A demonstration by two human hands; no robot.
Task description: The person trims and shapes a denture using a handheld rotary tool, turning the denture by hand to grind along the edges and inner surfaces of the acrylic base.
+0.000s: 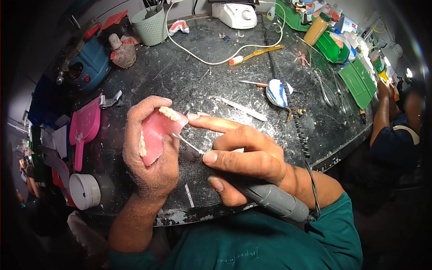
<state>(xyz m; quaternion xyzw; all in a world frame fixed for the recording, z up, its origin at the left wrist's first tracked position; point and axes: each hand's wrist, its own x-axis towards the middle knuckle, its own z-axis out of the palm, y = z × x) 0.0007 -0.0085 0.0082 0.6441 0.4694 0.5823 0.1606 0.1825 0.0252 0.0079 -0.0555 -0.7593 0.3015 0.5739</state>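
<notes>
A pink denture (155, 130) with rows of cream teeth sits in my left hand (150, 171). My dusty fingers and thumb curl round its outer side. In my right hand (252, 153) is a grey rotary handpiece (279, 202), held like a pen. Its thin metal bur (189, 143) reaches to the pink inner surface by my left thumb; whether the tip touches cannot be made out. The right index finger stretches out to the denture's right edge. A coiled black cord (300, 135) runs beside the right forearm.
The dark dusty table (216, 54) carries a white-handled knife (238, 108), a blue-and-white lump (278, 93) and a toothbrush (256, 55). A pink dustpan (85, 121) and round white tin (84, 191) stand left. At the back is a white control box (234, 15). Another person (396, 117) is at right.
</notes>
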